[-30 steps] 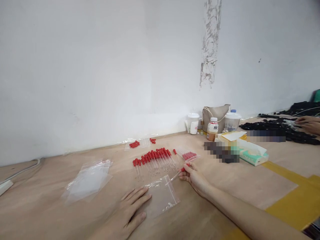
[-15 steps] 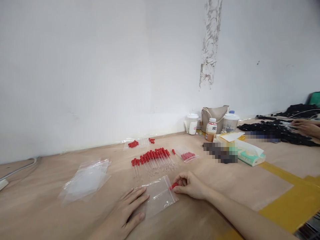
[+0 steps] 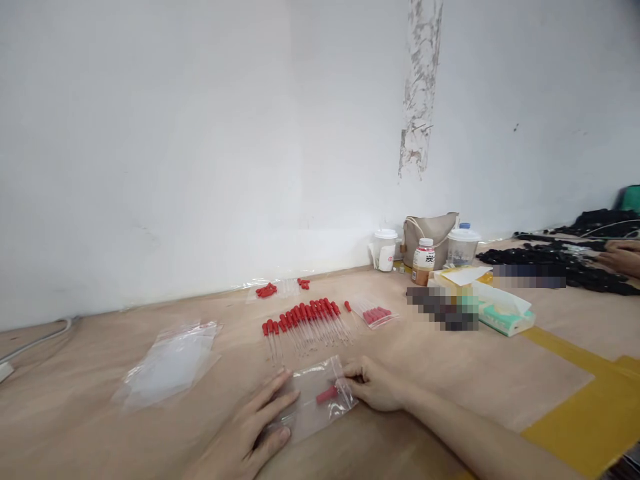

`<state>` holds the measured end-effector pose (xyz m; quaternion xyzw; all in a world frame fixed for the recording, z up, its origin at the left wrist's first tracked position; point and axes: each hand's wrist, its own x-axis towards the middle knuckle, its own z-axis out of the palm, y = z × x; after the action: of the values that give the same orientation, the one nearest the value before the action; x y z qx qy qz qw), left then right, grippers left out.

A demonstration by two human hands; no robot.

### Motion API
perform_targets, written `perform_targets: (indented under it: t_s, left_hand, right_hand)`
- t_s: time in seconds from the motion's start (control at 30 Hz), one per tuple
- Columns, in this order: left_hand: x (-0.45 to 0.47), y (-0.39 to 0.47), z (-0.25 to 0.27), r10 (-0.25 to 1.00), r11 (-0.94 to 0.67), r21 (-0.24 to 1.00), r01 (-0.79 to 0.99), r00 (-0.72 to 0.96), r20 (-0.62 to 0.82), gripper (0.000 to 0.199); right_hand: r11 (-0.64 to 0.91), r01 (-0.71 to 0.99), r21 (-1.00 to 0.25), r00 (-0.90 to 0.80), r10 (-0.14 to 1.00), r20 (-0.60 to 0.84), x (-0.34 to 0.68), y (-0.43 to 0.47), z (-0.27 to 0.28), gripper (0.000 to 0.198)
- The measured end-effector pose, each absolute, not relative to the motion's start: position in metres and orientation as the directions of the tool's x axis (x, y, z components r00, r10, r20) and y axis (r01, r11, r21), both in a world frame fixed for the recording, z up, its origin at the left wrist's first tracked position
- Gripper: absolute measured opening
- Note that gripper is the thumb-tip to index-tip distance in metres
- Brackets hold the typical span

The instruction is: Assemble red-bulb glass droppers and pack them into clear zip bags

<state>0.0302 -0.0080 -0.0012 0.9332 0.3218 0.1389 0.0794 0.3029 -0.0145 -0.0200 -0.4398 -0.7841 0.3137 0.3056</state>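
Note:
A clear zip-lock bag (image 3: 313, 420) lies flat on the paper-covered table in front of me. Inside it rests a glass dropper with a red rubber bulb (image 3: 327, 395); its thin tube is hard to make out through the plastic. My left hand (image 3: 250, 427) lies on the left part of the bag, fingers spread. At the zip end, my right hand (image 3: 377, 387) has its fingers drawn together on the bag's mouth, fingertips partly hidden. Just beyond the bag, several red-bulbed droppers (image 3: 305, 315) are lined up in a slanting row.
Empty zip-lock bags (image 3: 170, 363) are piled at left. Behind the row lie red bulbs (image 3: 266, 291), and to its right a bag of red-bulbed droppers (image 3: 376, 315). Rightward are a bottle (image 3: 423, 261), cups, a tissue pack (image 3: 503, 310) and another person's hand (image 3: 623, 258) by black items.
My right hand has pushed the red-bulbed dropper leftward through the bag's mouth, and it now lies inside. My left hand has stayed nearly still on the bag.

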Motion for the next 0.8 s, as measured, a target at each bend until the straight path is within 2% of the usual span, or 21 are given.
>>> perform_targets:
  t_s: [0.13, 0.23, 0.6, 0.67, 0.73, 0.8]
  left_hand:
    - [0.023, -0.008, -0.008, 0.681, -0.731, 0.284, 0.620, 0.680, 0.270, 0.033]
    - [0.019, -0.007, -0.013, 0.682, -0.731, 0.308, 0.609, 0.676, 0.281, 0.031]
    - [0.020, -0.006, -0.013, 0.680, -0.729, 0.334, 0.597, 0.685, 0.260, 0.032]
    - [0.021, -0.006, -0.013, 0.684, -0.725, 0.342, 0.598, 0.681, 0.260, 0.031]
    - [0.023, -0.007, -0.011, 0.692, -0.718, 0.343, 0.606, 0.675, 0.257, 0.030]
    - [0.024, -0.009, -0.009, 0.693, -0.718, 0.339, 0.608, 0.669, 0.269, 0.030]
  right_hand:
    - [0.374, 0.538, -0.755, -0.321, 0.919, 0.227, 0.323, -0.011, -0.021, 0.033]
    - [0.319, 0.568, -0.759, -0.256, 0.945, 0.206, 0.333, -0.009, -0.024, 0.030]
    - [0.296, 0.547, -0.783, -0.256, 0.950, 0.180, 0.331, -0.010, -0.025, 0.023]
    - [0.270, 0.586, -0.764, -0.246, 0.958, 0.150, 0.333, -0.003, -0.020, 0.018]
    - [0.193, 0.682, -0.705, -0.142, 0.981, 0.132, 0.336, 0.013, -0.011, 0.010]
    - [0.074, 0.769, -0.635, 0.040, 0.986, 0.163, 0.339, 0.034, -0.002, 0.003]
